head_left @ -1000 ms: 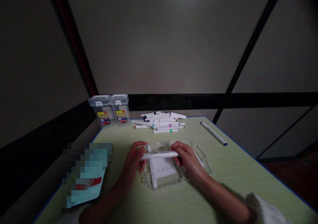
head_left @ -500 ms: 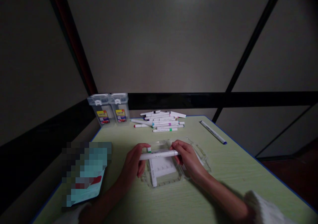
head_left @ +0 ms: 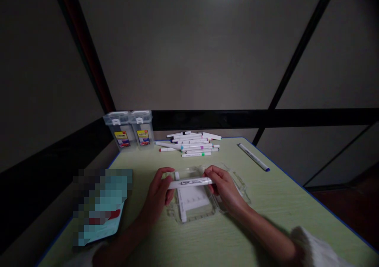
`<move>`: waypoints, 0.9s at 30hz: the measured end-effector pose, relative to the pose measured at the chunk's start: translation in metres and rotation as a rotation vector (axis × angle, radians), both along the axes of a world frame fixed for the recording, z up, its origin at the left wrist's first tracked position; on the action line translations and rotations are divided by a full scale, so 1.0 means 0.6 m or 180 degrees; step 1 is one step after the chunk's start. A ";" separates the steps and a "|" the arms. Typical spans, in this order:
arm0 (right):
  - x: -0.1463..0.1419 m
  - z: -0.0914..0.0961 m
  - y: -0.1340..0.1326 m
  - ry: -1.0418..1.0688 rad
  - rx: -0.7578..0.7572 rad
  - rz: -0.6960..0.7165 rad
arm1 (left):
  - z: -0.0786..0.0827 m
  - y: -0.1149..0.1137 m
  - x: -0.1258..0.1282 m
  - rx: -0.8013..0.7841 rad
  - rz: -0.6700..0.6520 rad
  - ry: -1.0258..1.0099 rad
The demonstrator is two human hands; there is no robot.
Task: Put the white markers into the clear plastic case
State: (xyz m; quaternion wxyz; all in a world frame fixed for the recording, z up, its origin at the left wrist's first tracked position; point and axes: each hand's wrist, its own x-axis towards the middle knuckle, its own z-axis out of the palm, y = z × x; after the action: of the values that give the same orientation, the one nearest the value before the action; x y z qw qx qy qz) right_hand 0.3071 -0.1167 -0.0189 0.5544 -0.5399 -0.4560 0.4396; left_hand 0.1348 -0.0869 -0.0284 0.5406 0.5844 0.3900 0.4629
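Observation:
I hold a white marker (head_left: 189, 182) level between both hands, just above an open clear plastic case (head_left: 195, 204) on the green table. My left hand (head_left: 159, 192) pinches its left end with curled fingers. My right hand (head_left: 224, 189) grips its right end, fingers closed round it. Inside the case lie a white insert sheet and another white marker (head_left: 181, 204) along its left side.
A pile of several white markers (head_left: 191, 144) lies at the table's far middle. Two closed clear marker boxes (head_left: 130, 129) stand at the far left. A single marker (head_left: 254, 157) lies near the right edge. A blurred teal item (head_left: 100, 206) lies at the left.
The marker has turned a little in my fingers, so its printed label now faces up. Both hands stay in nearly the same place over the case.

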 end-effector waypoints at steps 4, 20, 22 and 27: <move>-0.001 0.002 -0.001 -0.0011 -0.0029 -0.0025 | -0.002 0.000 0.000 0.0013 -0.0005 -0.0058; 0.000 -0.005 0.002 0.0087 -0.0006 0.0009 | -0.005 0.003 -0.001 -0.0038 -0.0034 -0.0375; 0.001 -0.006 0.002 0.0092 0.0015 0.0001 | -0.008 0.004 -0.001 -0.0055 -0.0091 -0.0415; -0.001 -0.005 0.002 0.0109 -0.0022 -0.0034 | -0.008 0.007 -0.002 -0.0138 -0.0117 -0.0460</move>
State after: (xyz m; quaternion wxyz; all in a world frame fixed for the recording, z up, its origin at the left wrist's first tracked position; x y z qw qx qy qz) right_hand 0.3066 -0.1155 -0.0217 0.5626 -0.5366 -0.4420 0.4474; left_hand 0.1336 -0.0828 -0.0335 0.5882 0.5447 0.3490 0.4853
